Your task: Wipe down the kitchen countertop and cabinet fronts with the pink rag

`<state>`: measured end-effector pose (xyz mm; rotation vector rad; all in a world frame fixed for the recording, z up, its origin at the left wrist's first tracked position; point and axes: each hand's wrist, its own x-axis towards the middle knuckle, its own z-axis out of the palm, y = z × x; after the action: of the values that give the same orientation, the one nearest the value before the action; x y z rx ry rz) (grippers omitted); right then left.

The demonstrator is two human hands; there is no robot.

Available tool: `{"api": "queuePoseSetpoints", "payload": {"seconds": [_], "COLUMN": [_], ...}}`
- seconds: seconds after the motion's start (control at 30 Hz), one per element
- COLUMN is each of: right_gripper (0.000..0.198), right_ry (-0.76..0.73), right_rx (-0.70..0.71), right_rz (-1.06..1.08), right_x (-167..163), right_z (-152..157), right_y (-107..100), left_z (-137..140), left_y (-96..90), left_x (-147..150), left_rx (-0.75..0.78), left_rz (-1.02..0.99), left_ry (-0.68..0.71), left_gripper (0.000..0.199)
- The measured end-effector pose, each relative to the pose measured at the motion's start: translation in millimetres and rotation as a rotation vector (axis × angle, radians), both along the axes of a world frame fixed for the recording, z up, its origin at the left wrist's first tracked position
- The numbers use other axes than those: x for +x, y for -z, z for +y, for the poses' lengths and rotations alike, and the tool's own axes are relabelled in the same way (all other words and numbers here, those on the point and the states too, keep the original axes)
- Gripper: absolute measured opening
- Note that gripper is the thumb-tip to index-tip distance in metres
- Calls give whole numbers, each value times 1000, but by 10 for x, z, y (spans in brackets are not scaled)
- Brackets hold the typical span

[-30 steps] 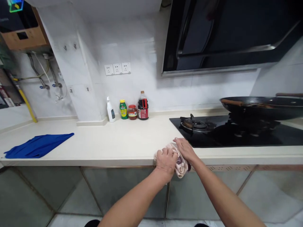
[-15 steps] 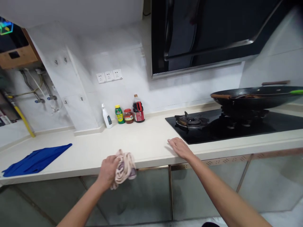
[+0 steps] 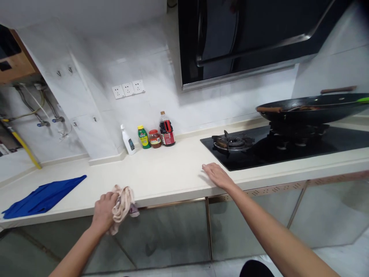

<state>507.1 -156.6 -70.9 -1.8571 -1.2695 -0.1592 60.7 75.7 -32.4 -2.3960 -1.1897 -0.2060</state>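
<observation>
A crumpled pale pink cloth point(image 3: 123, 204) is gripped in my left hand point(image 3: 105, 211), at the front edge of the white countertop point(image 3: 170, 169). Part of the cloth hangs over that edge, with a purplish corner showing. My right hand point(image 3: 216, 175) is over the counter's front part, just left of the black gas stove point(image 3: 245, 148). Its fingers are stretched out and nothing is in them. To the left of my left hand, a blue cloth point(image 3: 46, 196) lies spread on the counter.
Along the wall stand a white spray bottle point(image 3: 127, 140), a green bottle with a yellow cap point(image 3: 143, 137), a red-lidded jar point(image 3: 155, 139) and a dark sauce bottle point(image 3: 167, 130). A large wok point(image 3: 305, 111) sits on the right burner. The black range hood point(image 3: 248, 42) hangs above.
My left hand has moved left along the counter edge with the pink cloth. My right hand stays near the stove's left corner. The view has shifted slightly.
</observation>
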Motion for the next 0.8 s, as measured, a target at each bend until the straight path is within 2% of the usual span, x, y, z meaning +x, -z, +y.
{"api": "queuePoseSetpoints", "payload": {"seconds": [0.17, 0.27, 0.37, 0.47, 0.53, 0.6, 0.7, 0.8], "right_gripper": [60, 60, 58, 46, 39, 39, 48, 68], "right_ry": [34, 74, 65, -85, -173, -184, -197, -274], "right_rx": [91, 173, 266, 353, 349, 296, 154, -13], "right_rz": [66, 87, 95, 99, 86, 47, -112, -285], "right_x": [31, -65, -407, -914, -1185, -1306, -1227, -1043], "right_z": [-50, -80, -59, -8, 17, 18, -28, -100], "right_y": [-36, -100, -145, -133, -91, -23, 110, 218], "left_z": [-644, -969, -1216, -1380, -1404, -1337, -1103, -852], "left_y": [14, 71, 136, 168, 151, 108, 58, 94], "left_x": [914, 1464, 1930, 2270, 2385, 2385, 2205, 1970], "left_rx": [-104, -127, -152, -197, -238, -285, -353, -462], "left_rz": [-94, -130, -160, -175, -181, -188, -187, -230], "left_ry": [250, 336, 429, 538, 603, 672, 768, 868], "left_gripper": [24, 24, 26, 40, 48, 55, 67, 77]}}
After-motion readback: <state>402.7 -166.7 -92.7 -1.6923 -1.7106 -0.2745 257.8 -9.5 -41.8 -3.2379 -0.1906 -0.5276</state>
